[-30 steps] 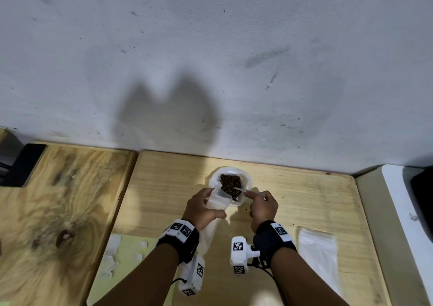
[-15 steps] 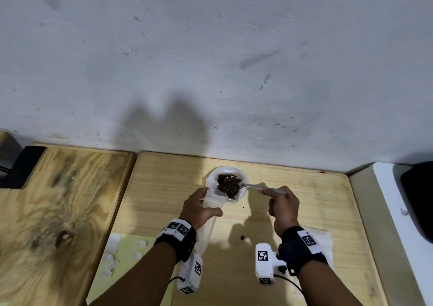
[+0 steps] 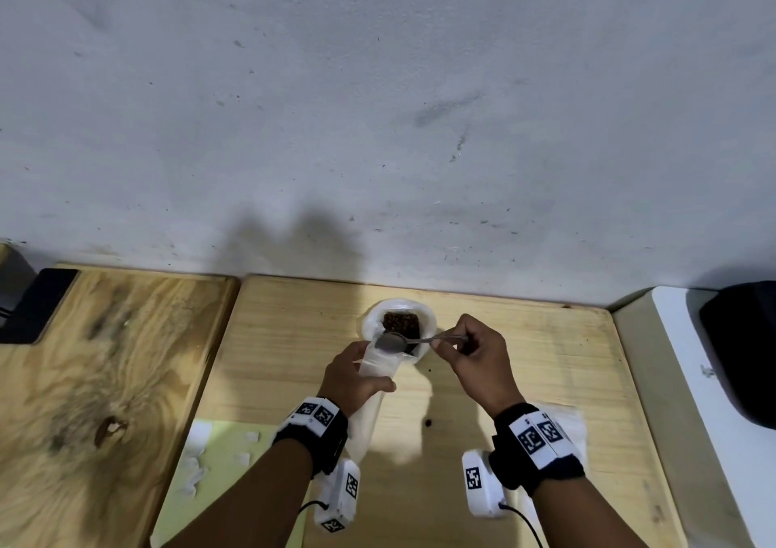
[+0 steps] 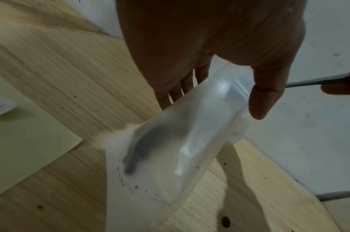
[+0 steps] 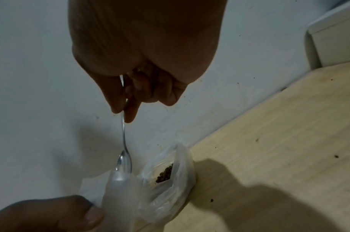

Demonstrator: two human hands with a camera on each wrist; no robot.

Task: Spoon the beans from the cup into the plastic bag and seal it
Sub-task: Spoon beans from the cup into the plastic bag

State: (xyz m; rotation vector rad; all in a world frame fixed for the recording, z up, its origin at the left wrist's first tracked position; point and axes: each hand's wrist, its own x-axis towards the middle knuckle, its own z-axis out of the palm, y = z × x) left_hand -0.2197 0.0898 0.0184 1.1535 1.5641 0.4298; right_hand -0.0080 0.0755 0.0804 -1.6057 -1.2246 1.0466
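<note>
A white cup (image 3: 426,324) of brown beans (image 3: 401,323) stands near the wall on the light wooden table; in the right wrist view the beans (image 5: 164,173) show inside crinkled clear plastic. My left hand (image 3: 352,379) grips a translucent plastic bag (image 3: 376,373) upright just in front of the cup, thumb on its open mouth (image 4: 237,92). A dark heap of beans (image 4: 142,147) shows through the bag wall. My right hand (image 3: 472,352) pinches the handle of a metal spoon (image 3: 392,341), whose bowl (image 5: 123,163) is tipped into the bag's mouth.
Loose beans (image 3: 428,423) lie on the table between my wrists. A spare clear bag (image 3: 577,421) lies under my right wrist. A pale green sheet (image 3: 218,476) with white scraps lies at front left, a darker wooden board (image 3: 105,379) to the left, a white appliance (image 3: 705,379) to the right.
My right hand carried the spoon from the cup across to the bag's mouth. The left hand kept holding the bag in place.
</note>
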